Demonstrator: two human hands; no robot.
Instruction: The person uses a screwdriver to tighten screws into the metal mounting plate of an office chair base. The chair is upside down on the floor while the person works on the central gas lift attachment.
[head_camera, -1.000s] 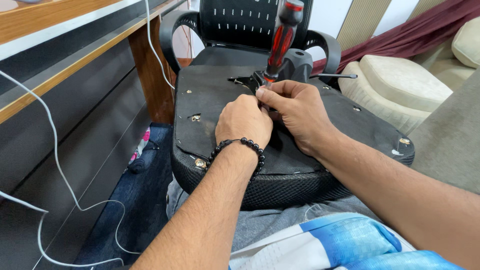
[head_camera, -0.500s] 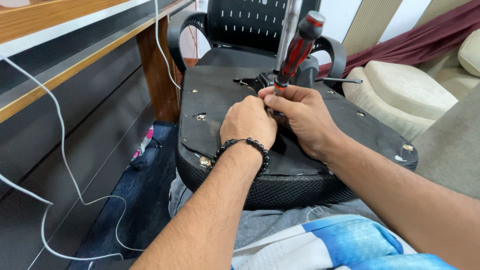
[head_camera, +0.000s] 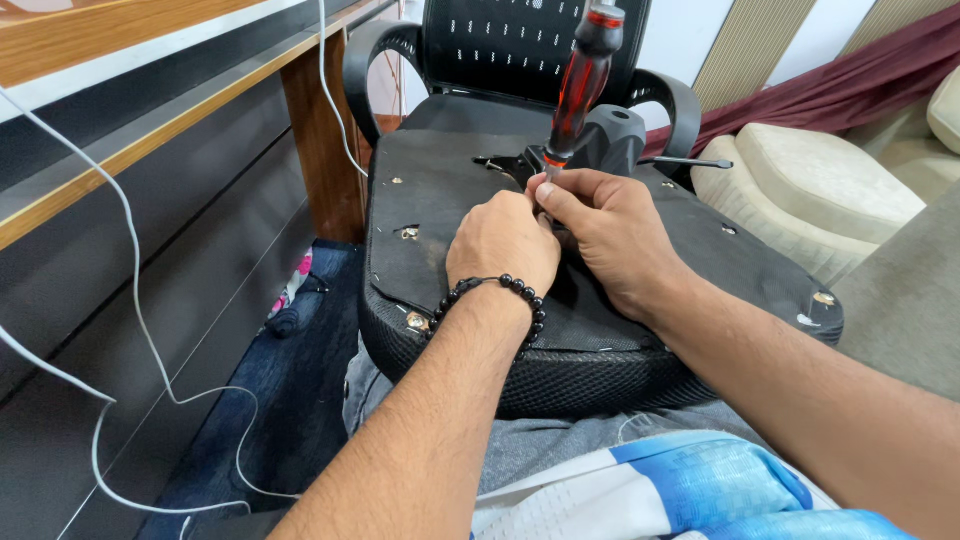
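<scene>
Nearest the viewer lies a blue and white cloth (head_camera: 690, 490) over the lap, just below the right forearm. Above it the rounded mesh edge of an upturned black chair seat (head_camera: 450, 200) rests against the person's legs, its flat underside facing up beneath both hands.

The left hand (head_camera: 503, 240) sits on that underside with its fingers curled inward, closed down around something small at the middle of the seat; what it pinches is hidden by its own knuckles. A black bead bracelet (head_camera: 500, 290) circles the wrist just behind it. To the left of this hand, small brass-coloured screws (head_camera: 409, 233) stand in the seat's underside, and another one lies near the mesh edge below the wrist.

The right hand (head_camera: 610, 235) touches the left, thumb and fingers closed around the lower shaft of a screwdriver (head_camera: 580, 85). The tool rises from the fingertips, leaning a little to the right, its red and black handle well above both hands. The tip is hidden between the two hands.

Just beyond the fingers sits the black metal chair mechanism (head_camera: 612, 135) with a thin lever (head_camera: 690, 162) sticking out to the right of the right hand.

Farther off, behind the seat, stands a second black office chair (head_camera: 520, 45) with a mesh back. To the left of the left hand runs a wooden desk (head_camera: 160, 120) with white cables (head_camera: 135, 270) hanging down to the floor. Far to the right of the right hand lies a cream cushion (head_camera: 820, 175) before a dark red curtain (head_camera: 830, 75).
</scene>
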